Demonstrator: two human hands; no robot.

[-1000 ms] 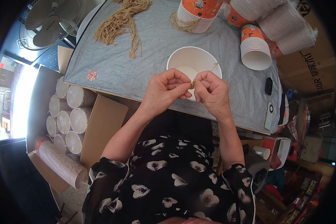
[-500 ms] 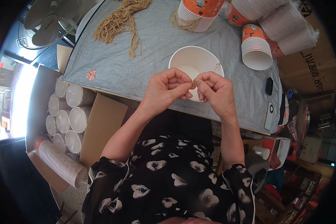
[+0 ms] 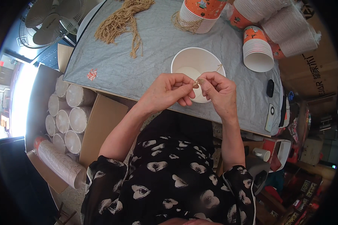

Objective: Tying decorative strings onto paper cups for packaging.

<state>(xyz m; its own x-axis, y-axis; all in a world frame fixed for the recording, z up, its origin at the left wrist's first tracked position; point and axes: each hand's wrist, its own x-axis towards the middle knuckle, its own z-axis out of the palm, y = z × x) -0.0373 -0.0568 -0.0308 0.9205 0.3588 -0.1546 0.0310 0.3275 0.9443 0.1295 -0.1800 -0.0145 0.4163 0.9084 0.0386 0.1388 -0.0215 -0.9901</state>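
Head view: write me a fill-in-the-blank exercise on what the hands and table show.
1. Both hands, left hand and right hand, pinch a thin tan ____ between the fingertips.
2. Just beyond the hands stands a white paper ____ on the grey table cover.
3. A bundle of tan strings lies at the table's far ____ side.
Missing words: string; bucket; left

We cannot see how the thin cord [image 3: 218, 68] is caught where the left hand [image 3: 168, 93] and right hand [image 3: 218, 92] pinch together; the fingertips cover it. The hands also hide the near rim of the white paper bowl [image 3: 194, 62]. The tan string bundle [image 3: 124, 20] runs off the top edge.
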